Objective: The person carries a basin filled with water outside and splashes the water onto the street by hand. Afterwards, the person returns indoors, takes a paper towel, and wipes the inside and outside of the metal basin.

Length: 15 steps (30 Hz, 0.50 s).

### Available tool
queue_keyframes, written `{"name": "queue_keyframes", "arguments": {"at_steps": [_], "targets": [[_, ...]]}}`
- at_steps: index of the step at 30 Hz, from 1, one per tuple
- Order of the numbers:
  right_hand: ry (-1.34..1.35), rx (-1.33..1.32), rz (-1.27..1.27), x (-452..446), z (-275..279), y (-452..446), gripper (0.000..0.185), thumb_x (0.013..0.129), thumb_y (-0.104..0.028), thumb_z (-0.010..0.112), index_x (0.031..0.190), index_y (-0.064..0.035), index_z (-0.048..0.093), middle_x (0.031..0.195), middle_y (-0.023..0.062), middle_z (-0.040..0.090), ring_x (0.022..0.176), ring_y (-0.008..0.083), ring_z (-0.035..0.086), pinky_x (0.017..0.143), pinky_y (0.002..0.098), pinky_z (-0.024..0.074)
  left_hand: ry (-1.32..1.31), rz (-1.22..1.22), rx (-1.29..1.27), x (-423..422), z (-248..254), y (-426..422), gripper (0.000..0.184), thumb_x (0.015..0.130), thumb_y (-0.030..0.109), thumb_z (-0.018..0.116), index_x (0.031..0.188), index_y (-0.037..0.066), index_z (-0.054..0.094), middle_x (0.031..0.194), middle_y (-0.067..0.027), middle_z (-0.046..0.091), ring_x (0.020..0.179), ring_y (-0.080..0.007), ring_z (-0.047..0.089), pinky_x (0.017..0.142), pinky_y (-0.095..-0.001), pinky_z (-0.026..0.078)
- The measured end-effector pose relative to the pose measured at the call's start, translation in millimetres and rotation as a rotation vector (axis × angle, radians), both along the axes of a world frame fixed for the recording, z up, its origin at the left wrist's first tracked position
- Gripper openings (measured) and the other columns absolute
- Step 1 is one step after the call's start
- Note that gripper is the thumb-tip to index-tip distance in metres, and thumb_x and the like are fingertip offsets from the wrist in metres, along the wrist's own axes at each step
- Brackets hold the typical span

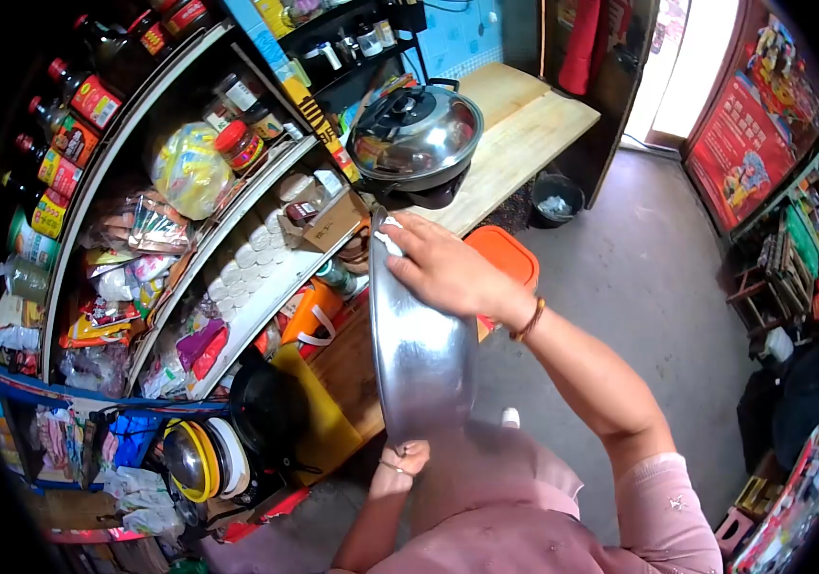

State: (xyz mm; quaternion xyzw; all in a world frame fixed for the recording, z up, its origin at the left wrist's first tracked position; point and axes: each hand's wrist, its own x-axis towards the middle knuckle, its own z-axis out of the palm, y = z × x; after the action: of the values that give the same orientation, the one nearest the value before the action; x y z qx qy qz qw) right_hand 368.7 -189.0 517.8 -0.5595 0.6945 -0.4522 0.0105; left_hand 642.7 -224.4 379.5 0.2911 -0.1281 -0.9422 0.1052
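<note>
A large shiny metal basin (424,354) is held up on its side in front of my body. My left hand (407,457) grips its lower edge with closed fingers. Near the upper end, my right hand (438,263) presses a small white cloth (390,232) against the metal, its fingers wrapped over the rim. Most of the cloth is hidden under the fingers. Beyond the basin, a lidded metal pan (416,134) sits on a burner on the wooden counter (534,129).
Shelves (228,225) with bottles, jars and bags stand at the left. An orange stool (505,253) is just behind my right hand. A black bin (556,199) stands on the floor by the counter. Pot lids (201,461) lean at the lower left.
</note>
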Motion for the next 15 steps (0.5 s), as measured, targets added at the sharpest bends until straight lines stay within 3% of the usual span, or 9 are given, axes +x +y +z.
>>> {"name": "queue_keyframes", "arguments": {"at_steps": [3, 4, 7, 9, 10, 13, 14, 15], "targets": [[0.258, -0.005, -0.005, 51.3, 30.7, 20.1, 0.048, 0.082, -0.027, 0.049, 0.118, 0.005, 0.042, 0.125, 0.0229, 0.038, 0.118, 0.0338, 0.035, 0.1, 0.0403, 0.0254, -0.043, 0.024, -0.06, 4.2, 0.3, -7.3, 0.033, 0.08, 0.018, 0.048, 0.112, 0.007, 0.047, 0.098, -0.0076, 0.055, 0.086, -0.0197, 0.055, 0.067, -0.0361, 0.048], [0.221, 0.067, 0.031, 77.2, 35.5, 29.0, 0.05, 0.081, -0.027, 0.05, 0.119, 0.0044, 0.042, 0.128, 0.0212, 0.036, 0.122, 0.0314, 0.031, 0.101, 0.0404, 0.0237, -0.049, 0.04, -0.069, 4.4, -0.4, -9.0, 0.034, 0.08, 0.018, 0.048, 0.112, 0.007, 0.047, 0.098, -0.0076, 0.055, 0.086, -0.0198, 0.055, 0.067, -0.0362, 0.048], [0.387, 0.174, 0.178, 119.9, 7.7, 39.5, 0.054, 0.083, -0.035, 0.047, 0.124, -0.0012, 0.039, 0.134, 0.0137, 0.032, 0.126, 0.0241, 0.028, 0.104, 0.0379, 0.0194, -0.075, 0.053, -0.105, 3.8, -0.7, -15.7, 0.034, 0.08, 0.018, 0.048, 0.112, 0.007, 0.047, 0.098, -0.0079, 0.055, 0.085, -0.0201, 0.055, 0.067, -0.0363, 0.048], [0.56, 0.06, 0.186, 115.0, 4.5, 35.9, 0.053, 0.081, -0.036, 0.048, 0.124, -0.0057, 0.04, 0.133, 0.0129, 0.033, 0.125, 0.0226, 0.029, 0.104, 0.0373, 0.0204, -0.11, 0.046, -0.137, 9.6, -1.4, -19.1, 0.034, 0.079, 0.017, 0.048, 0.112, 0.007, 0.047, 0.098, -0.008, 0.055, 0.085, -0.0203, 0.055, 0.067, -0.0364, 0.048], [0.547, 0.032, 0.158, 107.9, 3.8, 33.2, 0.053, 0.081, -0.037, 0.049, 0.123, -0.0064, 0.042, 0.133, 0.0126, 0.034, 0.124, 0.0228, 0.03, 0.103, 0.0375, 0.0217, -0.111, 0.05, -0.144, 11.3, -2.4, -21.9, 0.034, 0.079, 0.017, 0.048, 0.112, 0.007, 0.047, 0.098, -0.0081, 0.055, 0.085, -0.0204, 0.055, 0.067, -0.0365, 0.048], [0.385, -0.035, -0.034, 68.8, 70.0, 17.9, 0.047, 0.08, -0.031, 0.051, 0.117, -0.0026, 0.045, 0.123, 0.0162, 0.042, 0.115, 0.0285, 0.039, 0.097, 0.0405, 0.0299, -0.149, 0.044, -0.177, 18.8, -2.5, -28.6, 0.034, 0.079, 0.017, 0.049, 0.112, 0.006, 0.047, 0.098, -0.0083, 0.055, 0.085, -0.0207, 0.055, 0.067, -0.0366, 0.049], [0.354, -0.109, -0.102, 45.2, 75.1, 8.1, 0.043, 0.082, -0.028, 0.048, 0.116, -0.0012, 0.046, 0.119, 0.0186, 0.044, 0.112, 0.0307, 0.041, 0.096, 0.0404, 0.0311, -0.148, 0.046, -0.188, 20.4, -3.4, -30.2, 0.034, 0.079, 0.017, 0.049, 0.112, 0.006, 0.047, 0.098, -0.0084, 0.055, 0.085, -0.0208, 0.055, 0.067, -0.0367, 0.049], [0.233, -0.094, -0.011, 14.3, 71.7, -1.8, 0.042, 0.086, -0.03, 0.043, 0.113, 0.0019, 0.047, 0.115, 0.0209, 0.046, 0.109, 0.0325, 0.044, 0.095, 0.038, 0.0325, -0.171, 0.044, -0.198, 24.2, -3.2, -31.6, 0.035, 0.079, 0.016, 0.049, 0.112, 0.006, 0.047, 0.098, -0.0085, 0.055, 0.085, -0.0209, 0.055, 0.067, -0.0367, 0.049]]}}
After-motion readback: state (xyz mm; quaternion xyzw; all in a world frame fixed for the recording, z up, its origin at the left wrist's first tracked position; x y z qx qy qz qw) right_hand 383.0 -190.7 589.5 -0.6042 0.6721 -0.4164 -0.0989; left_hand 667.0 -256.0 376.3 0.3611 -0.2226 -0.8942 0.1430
